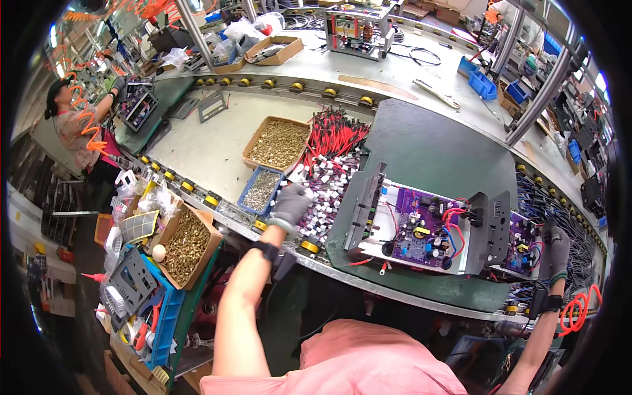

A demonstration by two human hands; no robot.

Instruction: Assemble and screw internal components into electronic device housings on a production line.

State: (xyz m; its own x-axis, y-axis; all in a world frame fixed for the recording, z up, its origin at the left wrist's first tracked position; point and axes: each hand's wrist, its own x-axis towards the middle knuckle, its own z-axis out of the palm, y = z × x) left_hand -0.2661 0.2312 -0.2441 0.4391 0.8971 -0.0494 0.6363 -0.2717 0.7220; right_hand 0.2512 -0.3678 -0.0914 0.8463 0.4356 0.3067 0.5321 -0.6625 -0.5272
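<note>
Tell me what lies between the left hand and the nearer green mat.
In the head view, white connectors lie heaped between the left hand and the mat.

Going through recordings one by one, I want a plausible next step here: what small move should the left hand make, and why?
Probably draw one lead from the white-plug pile: the left hand is at its edge, while the right hand is beside the rightmost purple board. Whether the left grip already holds one can't be seen.
</note>
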